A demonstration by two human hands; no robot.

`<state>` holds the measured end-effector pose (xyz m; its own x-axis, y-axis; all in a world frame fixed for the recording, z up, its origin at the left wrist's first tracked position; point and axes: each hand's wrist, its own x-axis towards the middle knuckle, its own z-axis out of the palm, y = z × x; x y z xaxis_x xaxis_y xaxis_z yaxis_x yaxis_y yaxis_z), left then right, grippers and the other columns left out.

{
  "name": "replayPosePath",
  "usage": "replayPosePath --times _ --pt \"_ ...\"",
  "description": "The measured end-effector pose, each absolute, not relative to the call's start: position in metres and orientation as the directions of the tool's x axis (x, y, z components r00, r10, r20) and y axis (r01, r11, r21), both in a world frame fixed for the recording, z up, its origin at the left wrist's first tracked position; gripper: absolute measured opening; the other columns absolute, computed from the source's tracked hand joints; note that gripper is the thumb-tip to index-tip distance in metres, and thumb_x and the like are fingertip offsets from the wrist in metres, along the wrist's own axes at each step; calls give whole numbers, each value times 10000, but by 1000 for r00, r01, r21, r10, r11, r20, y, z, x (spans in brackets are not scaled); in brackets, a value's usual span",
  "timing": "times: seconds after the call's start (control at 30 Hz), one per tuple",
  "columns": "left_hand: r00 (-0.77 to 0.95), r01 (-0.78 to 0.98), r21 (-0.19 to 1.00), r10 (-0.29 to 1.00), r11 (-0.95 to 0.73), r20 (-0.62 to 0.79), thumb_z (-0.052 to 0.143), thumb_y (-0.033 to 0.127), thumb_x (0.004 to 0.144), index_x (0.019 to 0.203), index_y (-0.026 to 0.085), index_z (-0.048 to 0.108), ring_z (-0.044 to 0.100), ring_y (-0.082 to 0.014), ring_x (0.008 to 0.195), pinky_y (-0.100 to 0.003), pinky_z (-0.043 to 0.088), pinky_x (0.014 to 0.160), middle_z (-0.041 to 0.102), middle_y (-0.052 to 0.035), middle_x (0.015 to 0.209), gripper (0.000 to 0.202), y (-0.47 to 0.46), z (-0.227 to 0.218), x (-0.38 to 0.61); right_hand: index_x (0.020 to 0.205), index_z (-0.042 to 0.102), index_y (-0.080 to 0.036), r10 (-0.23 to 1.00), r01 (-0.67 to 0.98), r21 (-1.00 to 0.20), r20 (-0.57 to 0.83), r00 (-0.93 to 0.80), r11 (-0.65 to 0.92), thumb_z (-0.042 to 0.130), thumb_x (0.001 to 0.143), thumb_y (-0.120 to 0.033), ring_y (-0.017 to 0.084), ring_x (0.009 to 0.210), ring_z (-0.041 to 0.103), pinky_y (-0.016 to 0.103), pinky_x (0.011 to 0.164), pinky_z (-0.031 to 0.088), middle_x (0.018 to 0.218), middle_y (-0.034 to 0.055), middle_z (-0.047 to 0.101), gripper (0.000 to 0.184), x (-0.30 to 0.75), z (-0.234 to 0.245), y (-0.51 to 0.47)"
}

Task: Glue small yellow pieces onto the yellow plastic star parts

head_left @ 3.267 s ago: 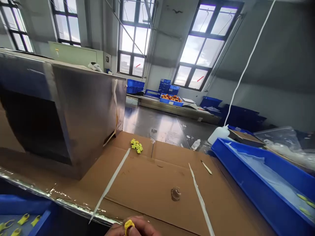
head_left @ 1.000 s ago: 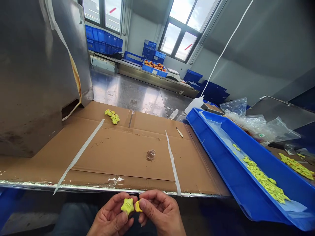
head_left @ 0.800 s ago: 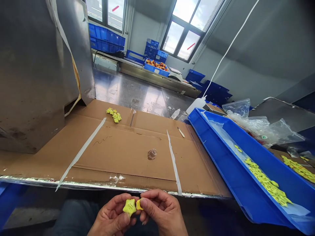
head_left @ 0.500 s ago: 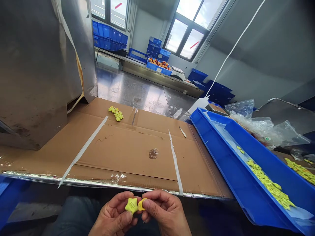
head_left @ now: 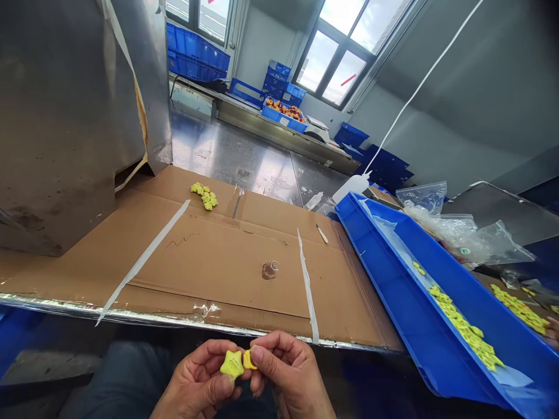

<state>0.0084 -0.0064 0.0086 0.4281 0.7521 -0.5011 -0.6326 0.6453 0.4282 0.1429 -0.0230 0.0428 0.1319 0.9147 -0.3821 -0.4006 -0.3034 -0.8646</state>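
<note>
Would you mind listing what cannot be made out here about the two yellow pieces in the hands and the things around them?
- Small yellow piece, head view: mostly covered by the right hand thumb; shape unclear.
- Star-shaped piece: underside hidden by the left hand.
- Both wrists: cut off by the bottom edge.
- Small clear object on the cardboard: too small to identify.

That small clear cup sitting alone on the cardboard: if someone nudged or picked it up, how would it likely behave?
The clear cup looks thin-walled and see-through, so it is probably very light and would skid or tip at a slight nudge. It seems to lean on the cardboard sheet; being round, it may roll if knocked over. A pinch might dent it, though its stiffness cannot be judged.
</note>
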Motion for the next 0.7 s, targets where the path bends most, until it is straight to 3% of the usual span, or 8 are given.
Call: replayPosePath --times 0.7 --pt "438 -619 456 762 640 -477 893 170 411 690 175 751 663 -149 582 -208 522 543 753 -54 662 313 -9 15 6 757 697 -105 889 -567 -714 -451 -75 -410 816 656 -269 68 438 579 137 442 470 600 74 703 227 150 33 -26"
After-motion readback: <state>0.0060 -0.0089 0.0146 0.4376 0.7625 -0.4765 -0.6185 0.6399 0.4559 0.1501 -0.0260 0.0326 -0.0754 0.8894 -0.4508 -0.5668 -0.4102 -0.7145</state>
